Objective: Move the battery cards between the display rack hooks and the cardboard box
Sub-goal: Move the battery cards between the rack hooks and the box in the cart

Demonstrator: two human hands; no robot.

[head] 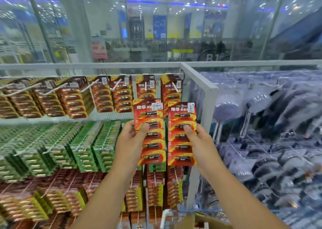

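Two red battery cards are held up in front of the display rack. My left hand (129, 138) grips the left battery card (151, 117), thumb on its front. My right hand (198, 139) grips the right battery card (182, 143) the same way. Each card carries a column of several batteries and a white price sticker. Behind them, at the rack's top right, white hooks (174, 86) hold more red cards (171, 93). A corner of the cardboard box (207, 220) shows at the bottom edge, under my right forearm.
Rows of red, green and red-yellow battery cards (83, 148) hang densely on hooks to the left and below. A white metal frame post (200, 96) bounds the rack on the right. Beyond it hang bagged shower heads (226, 110). A glass wall stands behind.
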